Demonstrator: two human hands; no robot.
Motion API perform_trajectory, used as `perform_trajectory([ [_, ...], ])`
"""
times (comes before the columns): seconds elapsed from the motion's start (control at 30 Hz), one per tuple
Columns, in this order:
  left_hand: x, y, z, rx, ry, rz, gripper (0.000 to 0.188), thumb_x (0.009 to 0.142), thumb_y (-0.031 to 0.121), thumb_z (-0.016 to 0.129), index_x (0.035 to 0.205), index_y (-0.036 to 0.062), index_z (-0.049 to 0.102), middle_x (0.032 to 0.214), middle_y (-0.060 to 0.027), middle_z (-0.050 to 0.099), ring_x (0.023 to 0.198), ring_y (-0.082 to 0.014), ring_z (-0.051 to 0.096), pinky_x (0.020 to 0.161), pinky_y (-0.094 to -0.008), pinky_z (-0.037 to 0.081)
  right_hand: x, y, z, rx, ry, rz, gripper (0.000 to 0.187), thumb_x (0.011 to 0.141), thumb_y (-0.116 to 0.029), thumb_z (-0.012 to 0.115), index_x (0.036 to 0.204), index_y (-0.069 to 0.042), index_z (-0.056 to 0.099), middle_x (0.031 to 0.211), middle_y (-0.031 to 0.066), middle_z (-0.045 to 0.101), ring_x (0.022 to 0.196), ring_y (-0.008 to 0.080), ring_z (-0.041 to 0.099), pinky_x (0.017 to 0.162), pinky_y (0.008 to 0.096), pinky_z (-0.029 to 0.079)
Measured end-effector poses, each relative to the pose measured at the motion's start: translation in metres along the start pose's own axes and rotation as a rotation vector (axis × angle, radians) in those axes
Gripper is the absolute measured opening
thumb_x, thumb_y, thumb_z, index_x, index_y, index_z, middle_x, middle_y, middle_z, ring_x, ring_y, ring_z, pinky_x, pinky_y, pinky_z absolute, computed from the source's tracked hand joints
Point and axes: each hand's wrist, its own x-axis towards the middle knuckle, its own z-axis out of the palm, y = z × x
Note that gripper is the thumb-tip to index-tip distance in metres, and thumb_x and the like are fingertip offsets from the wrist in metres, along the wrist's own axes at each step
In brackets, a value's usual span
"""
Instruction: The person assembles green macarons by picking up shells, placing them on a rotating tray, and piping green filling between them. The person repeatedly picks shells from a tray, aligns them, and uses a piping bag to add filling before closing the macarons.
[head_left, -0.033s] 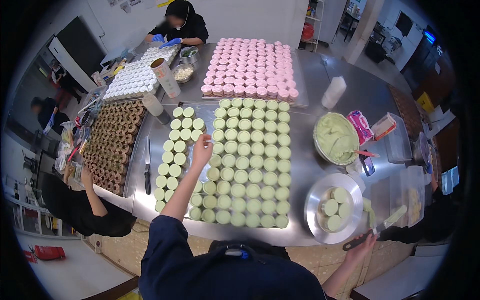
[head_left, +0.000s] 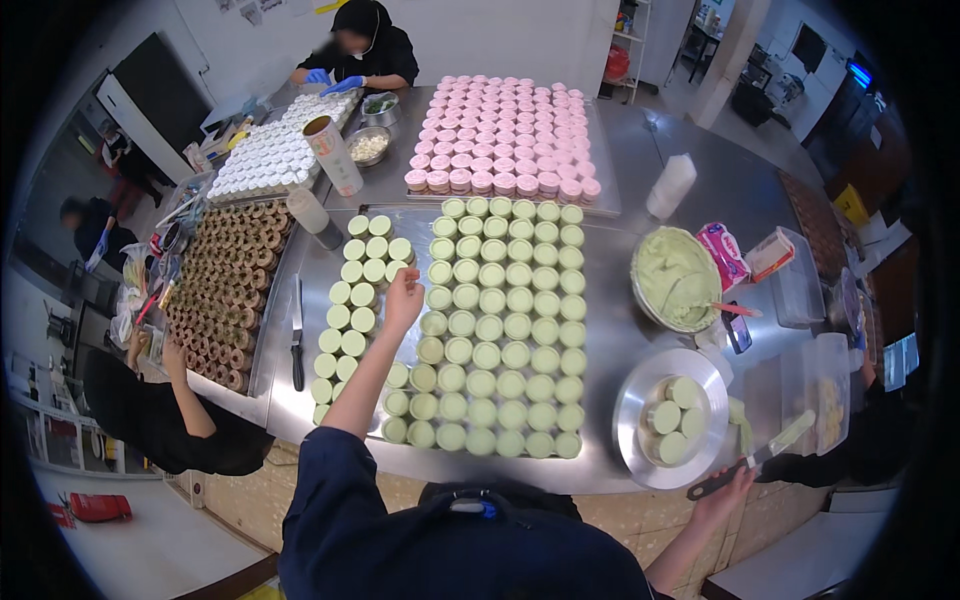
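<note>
My left hand (head_left: 404,298) reaches over the left group of round green-topped cakes (head_left: 340,318). Its fingers are curled at the edge of one cake (head_left: 396,271); whether they grip anything is hidden. To its right, a dense block of green cakes with raised rims (head_left: 515,355) fills the tray. At the lower right, my right hand (head_left: 724,492) is closed round the dark handle of a palette knife (head_left: 785,437), its blade smeared with green cream. Just left of the knife, a round metal stand (head_left: 637,405) bears several green cakes. Beyond it sits a bowl of green cream (head_left: 672,268).
Pink-topped cakes (head_left: 505,135) stand at the far side, white ones (head_left: 270,155) at far left, brown ones (head_left: 225,285) at left. Another knife (head_left: 297,345) lies beside the tray. A plastic box (head_left: 830,385) stands right. Co-workers sit at the left and far sides.
</note>
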Motion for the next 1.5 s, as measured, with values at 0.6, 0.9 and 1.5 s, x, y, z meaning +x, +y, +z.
perform_trajectory([
  [0.6, 0.139, -0.05, 0.083, 0.477, -0.24, -0.279, 0.118, 0.055, 0.018, 0.081, 0.137, 0.0067, -0.004, 0.118, -0.0275, 0.044, 0.106, -0.0404, 0.049, 0.086, -0.043, 0.046, -0.061, 0.011, 0.011, -0.077, 0.139, -0.002, 0.036, 0.091, -0.019, 0.049, 0.124, -0.012, 0.037, 0.117, 0.0059, 0.049, 0.071, 0.0109, 0.049, 0.057, 0.023, 0.042],
  [0.9, 0.137, -0.041, 0.088, 0.564, -0.212, -0.299, 0.115, 0.057, 0.016, 0.08, 0.138, 0.0097, -0.002, 0.115, -0.0241, 0.047, 0.101, -0.0369, 0.053, 0.081, -0.0415, 0.049, -0.057, 0.006, -0.005, -0.096, 0.181, -0.021, 0.036, 0.09, -0.018, 0.05, 0.124, -0.011, 0.038, 0.117, 0.0063, 0.049, 0.072, 0.0117, 0.049, 0.057, 0.0239, 0.042],
  [1.5, 0.086, 0.022, -0.077, -0.678, -0.076, -0.326, 0.068, 0.079, 0.015, 0.063, 0.13, 0.0096, 0.018, 0.122, -0.0166, 0.039, 0.106, -0.0285, 0.05, 0.079, -0.0498, 0.051, -0.061, 0.005, 0.03, 0.056, 0.115, 0.027, 0.031, 0.088, -0.012, 0.052, 0.117, -0.013, 0.041, 0.105, 0.0079, 0.056, 0.068, 0.0137, 0.053, 0.056, 0.0255, 0.044],
])
